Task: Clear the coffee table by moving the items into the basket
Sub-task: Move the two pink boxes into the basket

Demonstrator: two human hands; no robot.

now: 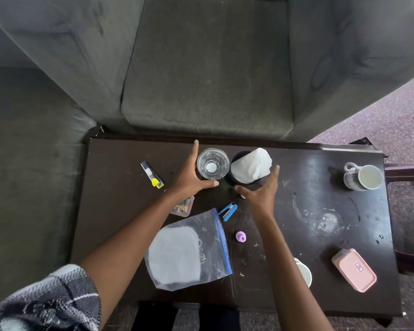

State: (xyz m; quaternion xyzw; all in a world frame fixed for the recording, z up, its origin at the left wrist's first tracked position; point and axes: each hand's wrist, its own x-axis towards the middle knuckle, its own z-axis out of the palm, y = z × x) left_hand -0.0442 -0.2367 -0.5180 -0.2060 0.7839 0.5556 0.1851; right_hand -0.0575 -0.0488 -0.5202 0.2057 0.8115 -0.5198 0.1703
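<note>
**Both hands at the far edge: left on glass, right on black cup**

Left hand (189,180): arm stretched forward across the coffee table (120,168); fingers spread wide and curved round the left side of the clear glass (213,166), thumb under its near rim, index pointing up past the far edge; looks like contact, can't confirm a firm grip.
Right hand (261,189): arm also extended; fingers wide, cupping the near-right side of the black cup (239,180) that has white tissue (252,164) stuffed in it; thumb at the cup's near-left base; grip not confirmed either.
Glass and black cup stand upright, touching or just beside each other, at the far middle of the table, next to the grey sofa (206,68).

Around them: yellow-tipped nail clipper (152,174) left of the left hand; small clear container (183,207) partly hidden under the left forearm; blue stapler (228,211) between the wrists; zip bag (189,252) holding white rounds between the forearms; purple cap (240,236) just beside the bag; white cup (305,273) partly hidden by the right forearm; pink lidded box (354,269) near right; white mug (363,176) far right.
Basket not in view.
</note>
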